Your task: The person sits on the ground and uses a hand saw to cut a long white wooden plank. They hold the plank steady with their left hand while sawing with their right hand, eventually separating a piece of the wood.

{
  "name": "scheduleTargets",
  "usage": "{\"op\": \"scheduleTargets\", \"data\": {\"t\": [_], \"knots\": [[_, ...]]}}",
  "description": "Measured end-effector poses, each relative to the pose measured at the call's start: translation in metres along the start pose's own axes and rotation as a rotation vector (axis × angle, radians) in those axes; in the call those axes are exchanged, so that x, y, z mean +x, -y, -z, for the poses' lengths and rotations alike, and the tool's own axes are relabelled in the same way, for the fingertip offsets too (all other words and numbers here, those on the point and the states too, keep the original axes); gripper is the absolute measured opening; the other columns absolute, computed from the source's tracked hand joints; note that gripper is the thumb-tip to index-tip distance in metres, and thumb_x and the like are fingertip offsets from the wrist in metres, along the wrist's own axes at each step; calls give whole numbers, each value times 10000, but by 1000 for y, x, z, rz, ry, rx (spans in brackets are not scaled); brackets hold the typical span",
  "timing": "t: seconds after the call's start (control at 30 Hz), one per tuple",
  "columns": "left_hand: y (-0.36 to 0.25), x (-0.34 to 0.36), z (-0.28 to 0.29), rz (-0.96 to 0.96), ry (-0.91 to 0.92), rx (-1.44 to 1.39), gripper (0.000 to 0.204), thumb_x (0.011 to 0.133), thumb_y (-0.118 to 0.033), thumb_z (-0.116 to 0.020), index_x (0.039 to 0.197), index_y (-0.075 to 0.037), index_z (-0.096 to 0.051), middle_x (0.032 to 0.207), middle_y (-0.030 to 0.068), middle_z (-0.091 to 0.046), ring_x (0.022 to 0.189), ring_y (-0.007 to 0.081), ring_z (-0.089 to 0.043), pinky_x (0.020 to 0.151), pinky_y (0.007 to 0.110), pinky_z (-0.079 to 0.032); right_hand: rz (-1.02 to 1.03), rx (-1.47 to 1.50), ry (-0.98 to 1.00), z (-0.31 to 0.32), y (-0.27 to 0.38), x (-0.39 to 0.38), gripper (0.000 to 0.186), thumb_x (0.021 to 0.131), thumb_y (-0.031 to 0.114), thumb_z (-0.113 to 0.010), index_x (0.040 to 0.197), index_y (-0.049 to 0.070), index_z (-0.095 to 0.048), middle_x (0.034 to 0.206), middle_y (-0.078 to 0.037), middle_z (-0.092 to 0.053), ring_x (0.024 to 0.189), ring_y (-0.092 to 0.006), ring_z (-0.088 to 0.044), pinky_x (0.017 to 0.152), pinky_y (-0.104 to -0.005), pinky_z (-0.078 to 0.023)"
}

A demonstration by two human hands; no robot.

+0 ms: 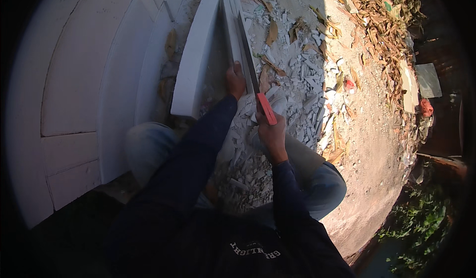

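My right hand (272,133) is closed around the red handle (267,109) of a hand saw. Its long dark blade (249,52) points away from me and lies along the right side of a long, narrow white strip with grooves (229,23). Near that strip's closer end, my left hand (236,81) grips it, with the thumb on top. A thicker white slab (196,55) stands just left of the strip. The two nearly meet at the far end and spread apart toward me. Whether the blade's teeth touch the strip, I cannot tell.
Broken white chips (305,89) cover the ground between and beside my knees. Large white panels (74,70) stand along the left. Dry brown leaves (382,20) lie in a heap at the far right, near a red scrap (426,107). Green plants (421,223) grow at the lower right.
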State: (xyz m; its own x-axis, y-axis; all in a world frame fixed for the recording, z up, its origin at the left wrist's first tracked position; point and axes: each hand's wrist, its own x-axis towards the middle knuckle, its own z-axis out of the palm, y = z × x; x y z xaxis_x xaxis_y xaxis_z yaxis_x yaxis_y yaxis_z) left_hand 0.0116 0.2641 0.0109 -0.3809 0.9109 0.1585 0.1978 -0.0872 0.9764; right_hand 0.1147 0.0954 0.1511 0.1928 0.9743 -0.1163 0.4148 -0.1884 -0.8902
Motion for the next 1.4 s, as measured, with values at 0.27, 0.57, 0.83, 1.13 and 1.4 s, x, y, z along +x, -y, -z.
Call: {"op": "scheduleTargets", "data": {"t": [0.27, 0.57, 0.83, 1.13, 1.4], "knots": [[8, -1, -4, -14, -17, -67, 520, 1071, -346, -439, 1159, 134, -618, 933, 357, -653, 950, 497, -643, 837, 462, -474, 58, -25, -36, 9, -3, -30, 217, 915, 104, -670, 1035, -77, -682, 734, -98, -647, 709, -107, -565, 683, -315, -481], [14, 8, -5, -56, -93, -42, 499, 1058, -352, -470, 1163, 102, -648, 1001, 346, -676, 996, 483, -653, 881, 433, -482, 50, -3, -40, -2, -21, -51, 282, 913, 87, -651, 1151, -63, -651, 887, -214, -673, 807, -278, -660, 726, -353, -522], [-1, 4, 0, 46, 30, 9, 519, 1060, -354, -474, 1285, 98, -594, 1091, 324, -682, 1066, 414, -662, 925, 396, -473, 13, -42, 6, 13, -25, -73, 433, 908, 68, -645, 1324, -36, -592, 1007, -295, -679, 875, -378, -717, 803, -371, -541], [15, 7, -4, 0, 1, -6, 479, 1049, -329, -488, 1049, 115, -666, 854, 317, -660, 798, 430, -633, 780, 440, -473, -9, 145, -109, 5, -43, -108, 359, 931, 84, -659, 1259, -63, -641, 1064, -152, -743, 952, -112, -650, 876, -288, -506], [0, 0, -7, -39, -31, -4, 488, 1046, -331, -486, 971, 118, -664, 796, 312, -647, 748, 436, -620, 752, 456, -466, -36, 97, -39, 9, -37, -60, 244, 917, 95, -689, 1102, -63, -686, 804, -99, -686, 757, -87, -559, 731, -306, -499]]}}
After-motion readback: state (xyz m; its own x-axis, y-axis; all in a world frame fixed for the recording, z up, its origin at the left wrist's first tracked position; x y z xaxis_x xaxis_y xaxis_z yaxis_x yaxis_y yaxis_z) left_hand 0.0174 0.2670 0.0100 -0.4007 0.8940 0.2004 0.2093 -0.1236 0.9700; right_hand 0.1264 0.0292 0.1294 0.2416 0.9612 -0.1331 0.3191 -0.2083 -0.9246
